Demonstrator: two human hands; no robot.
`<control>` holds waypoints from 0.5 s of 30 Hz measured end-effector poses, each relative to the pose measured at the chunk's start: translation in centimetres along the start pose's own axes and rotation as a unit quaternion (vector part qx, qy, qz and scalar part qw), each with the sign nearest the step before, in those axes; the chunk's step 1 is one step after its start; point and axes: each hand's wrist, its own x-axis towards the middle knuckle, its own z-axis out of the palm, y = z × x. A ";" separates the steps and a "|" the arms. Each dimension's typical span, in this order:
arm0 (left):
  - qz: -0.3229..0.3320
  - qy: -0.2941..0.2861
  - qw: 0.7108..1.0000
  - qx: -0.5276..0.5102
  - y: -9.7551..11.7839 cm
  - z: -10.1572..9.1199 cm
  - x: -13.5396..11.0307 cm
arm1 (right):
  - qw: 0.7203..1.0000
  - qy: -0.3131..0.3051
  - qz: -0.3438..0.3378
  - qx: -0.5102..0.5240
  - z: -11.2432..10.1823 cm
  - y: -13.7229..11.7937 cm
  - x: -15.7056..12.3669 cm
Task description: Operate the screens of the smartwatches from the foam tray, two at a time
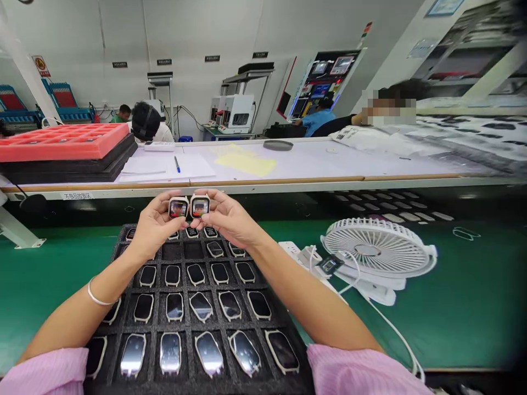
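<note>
My left hand (158, 222) grips a smartwatch case (178, 208) by its edges, its lit screen facing me. Close beside it, my right hand (224, 216) pinches a second smartwatch case (200, 206), also with a lit, colourful screen. Both are strapless and have light frames. Below the hands lies a black foam tray (185, 351) with rows of similar watch cases (171, 354), mostly dark-screened. Two pockets (183, 251) in an upper row hold no watch. A few watches at the tray's far end show lit screens; my hands partly cover that row.
A white fan (373, 249) lies on the green table (465, 307) at right, beside a power strip (292, 252) and cables. Above runs a white shelf (307, 162) with red foam trays (74, 140), paper and a pen (177, 164). Several people sit beyond it.
</note>
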 end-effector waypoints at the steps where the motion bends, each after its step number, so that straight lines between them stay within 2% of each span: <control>1: -0.015 0.004 1.000 0.004 -0.5 -0.1 -0.6 | 1.000 0.001 0.006 0.008 0.0 0.9 -0.4; 7: -0.055 0.021 0.998 0.017 -2.6 -0.2 -2.7 | 0.998 0.013 0.014 0.059 -0.1 4.4 -1.9; 15: -0.083 0.013 0.996 0.029 -3.6 -0.5 -3.3 | 0.997 0.028 0.042 0.062 -0.3 5.4 -2.6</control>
